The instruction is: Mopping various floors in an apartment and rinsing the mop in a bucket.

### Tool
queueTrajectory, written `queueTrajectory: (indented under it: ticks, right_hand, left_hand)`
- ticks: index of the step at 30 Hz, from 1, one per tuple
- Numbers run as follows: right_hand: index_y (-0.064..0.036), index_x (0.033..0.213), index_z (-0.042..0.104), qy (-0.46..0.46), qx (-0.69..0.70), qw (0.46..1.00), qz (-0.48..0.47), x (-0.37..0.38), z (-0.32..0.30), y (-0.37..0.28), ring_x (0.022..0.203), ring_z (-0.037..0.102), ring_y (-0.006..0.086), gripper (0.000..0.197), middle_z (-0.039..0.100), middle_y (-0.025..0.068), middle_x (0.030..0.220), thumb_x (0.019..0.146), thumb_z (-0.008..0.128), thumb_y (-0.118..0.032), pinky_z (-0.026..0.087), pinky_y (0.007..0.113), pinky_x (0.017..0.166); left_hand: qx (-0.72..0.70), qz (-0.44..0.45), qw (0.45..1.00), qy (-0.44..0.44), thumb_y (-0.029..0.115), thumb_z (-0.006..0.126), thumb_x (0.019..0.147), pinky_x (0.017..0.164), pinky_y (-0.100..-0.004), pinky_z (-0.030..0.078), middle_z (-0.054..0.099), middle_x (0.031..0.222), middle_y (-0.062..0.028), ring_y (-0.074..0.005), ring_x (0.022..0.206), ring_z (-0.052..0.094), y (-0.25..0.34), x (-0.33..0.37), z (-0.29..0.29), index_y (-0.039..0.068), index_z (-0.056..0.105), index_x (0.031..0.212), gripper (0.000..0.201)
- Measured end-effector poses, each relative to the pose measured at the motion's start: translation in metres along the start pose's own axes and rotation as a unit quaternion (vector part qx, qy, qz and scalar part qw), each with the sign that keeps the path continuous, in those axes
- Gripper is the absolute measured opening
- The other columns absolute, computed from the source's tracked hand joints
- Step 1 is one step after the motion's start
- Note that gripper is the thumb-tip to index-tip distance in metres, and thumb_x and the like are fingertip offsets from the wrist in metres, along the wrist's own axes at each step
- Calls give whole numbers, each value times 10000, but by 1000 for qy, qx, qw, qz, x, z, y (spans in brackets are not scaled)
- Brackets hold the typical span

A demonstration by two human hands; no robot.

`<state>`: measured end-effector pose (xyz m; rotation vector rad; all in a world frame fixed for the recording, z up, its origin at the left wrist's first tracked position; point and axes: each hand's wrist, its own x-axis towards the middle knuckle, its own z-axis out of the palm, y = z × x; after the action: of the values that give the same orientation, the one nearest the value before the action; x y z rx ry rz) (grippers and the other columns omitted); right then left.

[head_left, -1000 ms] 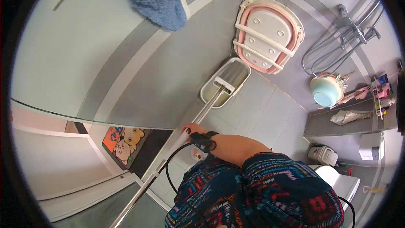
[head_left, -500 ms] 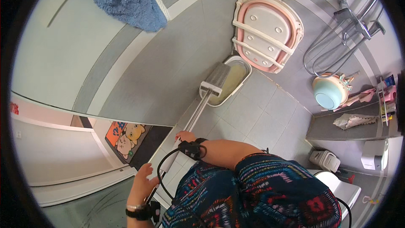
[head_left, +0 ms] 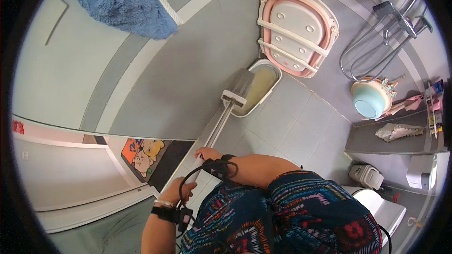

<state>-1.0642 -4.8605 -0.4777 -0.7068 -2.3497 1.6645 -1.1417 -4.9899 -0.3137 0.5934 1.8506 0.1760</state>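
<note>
Mop (head_left: 220,121): long, slants from bucket back to both hands. Chg: 1 s ago head sat mid-bucket; now it's over at the L side, much as 0.5 s ago. Prob. means better ctrl, w/ 2 hands at the pole. Look: twin metal rods, pale grip sleeve.
Bucket (head_left: 266,96): oblong, whitish rim, on floor by wall. More of its inside shows than 1 s ago.
Liquid (head_left: 260,89): cloudy, yellowish, in bucket.
Pad (head_left: 241,83): grey, flat, tilted, overlaps bucket's L edge in view; touching rim or just above, can't tell. Wetness n/a from here.
L hand (head_left: 184,189): was open 0.5 s ago, now looks curled on pole; fingertips partly hid.
R hand (head_left: 207,153): clamped on pole, nearer the head.
Bar (head_left: 234,98): white, btwn pad & rods.
</note>
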Motion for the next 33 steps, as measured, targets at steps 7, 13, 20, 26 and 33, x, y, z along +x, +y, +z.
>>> queueTrajectory:
  ticks: [7, 13, 20, 26, 33]
  right_hand:
    - [-69, 835, 538, -97, -41, 991, -88, -3, -22, 10, 652, 546, 191, 296, 544, 72, 672, 609, 634, -235, 436, 310, 542]
    - [-4, 848, 523, -253, 285, 906, 185, -27, -11, 14, 670, 553, 194, 284, 568, 112, 722, 736, 538, -264, 454, 341, 551]
    - [-58, 959, 476, -217, 280, 909, 220, -34, -76, 35, 774, 545, 204, 283, 542, 82, 882, 764, 523, -257, 449, 303, 611]
    - [-81, 915, 470, -103, 423, 809, 395, -27, -80, 7, 681, 550, 198, 185, 552, 81, 809, 770, 506, -190, 447, 310, 550]
    - [-59, 887, 484, -178, 407, 798, 407, 6, -12, -16, 673, 555, 199, 178, 554, 92, 783, 765, 510, -186, 447, 311, 543]
  left_hand:
    - [-10, 12, 1000, 15, 244, 512, 735, 331, -271, 334, 468, 509, -68, -142, 377, 434, -4, 3, 14, -28, 465, 711, 277]
    - [-33, -33, 999, 6, 217, 525, 721, 305, -253, 342, 461, 498, -50, -126, 356, 435, -27, -29, 24, 0, 470, 712, 224]
    - [-85, -92, 992, 15, 201, 552, 705, 318, -248, 347, 475, 522, -43, -120, 382, 435, -91, -68, 57, -15, 489, 768, 233]
    - [-128, -152, 979, -36, 239, 560, 726, 352, -250, 364, 472, 520, -27, -116, 385, 434, -158, -115, 95, -5, 506, 746, 252]
    - [-280, -229, 932, 12, 208, 561, 720, 359, -257, 362, 482, 534, -50, -123, 402, 447, -243, -158, 130, -19, 495, 769, 241]
